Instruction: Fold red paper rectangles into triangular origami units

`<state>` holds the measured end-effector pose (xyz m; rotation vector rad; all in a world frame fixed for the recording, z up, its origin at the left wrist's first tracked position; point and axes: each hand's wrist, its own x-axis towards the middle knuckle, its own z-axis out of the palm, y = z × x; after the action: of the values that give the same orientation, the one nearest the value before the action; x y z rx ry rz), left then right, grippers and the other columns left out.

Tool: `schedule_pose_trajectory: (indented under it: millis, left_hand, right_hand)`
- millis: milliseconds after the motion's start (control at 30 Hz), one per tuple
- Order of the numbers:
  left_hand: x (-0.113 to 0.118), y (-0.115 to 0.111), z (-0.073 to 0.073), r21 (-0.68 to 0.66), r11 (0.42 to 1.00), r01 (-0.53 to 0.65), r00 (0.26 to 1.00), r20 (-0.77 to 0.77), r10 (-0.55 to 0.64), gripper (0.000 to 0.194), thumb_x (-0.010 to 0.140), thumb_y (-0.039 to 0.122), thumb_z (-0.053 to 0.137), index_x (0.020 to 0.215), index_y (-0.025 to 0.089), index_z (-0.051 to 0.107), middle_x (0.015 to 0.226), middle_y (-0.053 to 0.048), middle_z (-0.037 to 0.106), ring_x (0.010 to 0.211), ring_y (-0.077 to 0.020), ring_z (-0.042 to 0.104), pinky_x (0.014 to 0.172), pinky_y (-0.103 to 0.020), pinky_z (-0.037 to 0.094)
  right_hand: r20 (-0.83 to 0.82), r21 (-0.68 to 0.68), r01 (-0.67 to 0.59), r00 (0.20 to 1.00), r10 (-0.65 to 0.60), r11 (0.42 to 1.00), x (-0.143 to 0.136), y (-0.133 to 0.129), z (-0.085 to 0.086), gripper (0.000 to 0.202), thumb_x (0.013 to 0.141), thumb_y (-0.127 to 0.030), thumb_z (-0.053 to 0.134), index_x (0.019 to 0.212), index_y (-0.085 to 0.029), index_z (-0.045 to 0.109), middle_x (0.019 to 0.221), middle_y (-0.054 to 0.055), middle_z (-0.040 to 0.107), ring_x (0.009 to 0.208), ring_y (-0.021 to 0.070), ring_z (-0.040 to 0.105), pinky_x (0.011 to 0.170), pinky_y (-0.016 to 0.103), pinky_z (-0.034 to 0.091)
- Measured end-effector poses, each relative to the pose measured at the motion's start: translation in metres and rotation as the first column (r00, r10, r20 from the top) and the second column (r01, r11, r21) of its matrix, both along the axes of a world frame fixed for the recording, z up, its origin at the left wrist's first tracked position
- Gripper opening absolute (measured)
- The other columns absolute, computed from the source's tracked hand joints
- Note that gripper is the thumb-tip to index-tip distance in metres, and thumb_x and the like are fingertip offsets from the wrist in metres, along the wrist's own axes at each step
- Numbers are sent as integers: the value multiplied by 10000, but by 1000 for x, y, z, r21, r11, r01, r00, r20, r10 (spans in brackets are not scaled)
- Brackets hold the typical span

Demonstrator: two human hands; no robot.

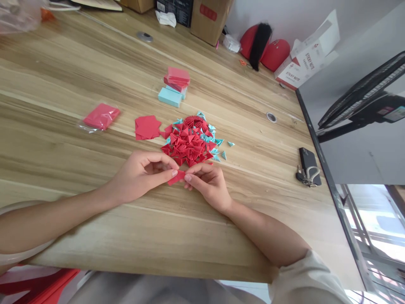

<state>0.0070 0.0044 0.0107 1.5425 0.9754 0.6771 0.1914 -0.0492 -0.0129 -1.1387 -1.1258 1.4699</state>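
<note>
Between my two hands is a small folded piece of red paper (176,178). My left hand (142,175) pinches its left side with thumb and forefinger. On its right side, my right hand (207,183) pinches it in the same way. Just beyond my fingers lies a heap of folded red paper triangles (190,145), with light blue folded triangles (217,153) along its right and back edges. A ring of red folded pieces (195,122) sits at the back of the heap. Left of it lie loose red paper squares (147,127).
A plastic-wrapped red paper pack (101,116) lies at left. Red and blue paper stacks (171,96) stand farther back. Boxes (210,21), a sticky note carton (303,63) and red objects (275,55) line the back. A black case with keys (308,164) sits near the right edge, beside a fan (363,97).
</note>
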Motion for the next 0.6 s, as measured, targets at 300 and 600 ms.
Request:
schedule_pose_trajectory:
  millis: [300, 600]
  left_hand:
    - [-1, -1, -2, 63, 998, 14, 1000, 9, -14, 124, 755, 308, 713, 725, 188, 724, 670, 3, 686, 591, -115, 575, 515, -183, 439]
    - [-1, -2, 0, -19, 999, 48, 998, 29, -47, 135, 757, 307, 720, 722, 177, 721, 624, 8, 668, 563, -107, 553, 481, -183, 406]
  right_hand:
    - [-10, -2, 6, 1000, -6, 1000, -1, 1, -2, 330, 708, -481, 801, 732, -187, 653, 615, -7, 648, 549, 101, 565, 519, 240, 471]
    - [19, 9, 1, 1000, -1, 1000, -1, -1, -5, 269, 731, -423, 799, 750, -180, 685, 636, 0, 666, 560, 101, 567, 534, 244, 480]
